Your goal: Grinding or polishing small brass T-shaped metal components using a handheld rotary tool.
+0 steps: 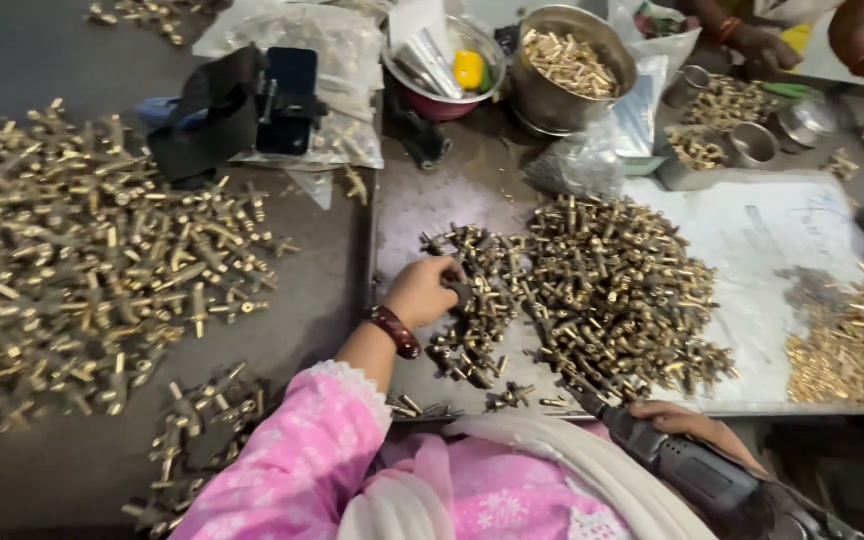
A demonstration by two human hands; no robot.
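My left hand [422,290], with a dark red bangle at the wrist, reaches into a pile of small brass fittings [602,290] on the table, its fingers closed around one or two pieces at the pile's left edge. At the table's near edge my right hand [687,422] grips a grey power screwdriver [697,475], whose tip points up-left toward the pile. A pink sleeve and a white scarf fill the bottom of the view.
A large spread of brass fittings [82,270] covers the left table. At the back stand a steel bowl of brass parts [567,65], a red bowl [442,100], plastic bags and a phone mount [287,100]. Another person's hands [767,45] work at top right.
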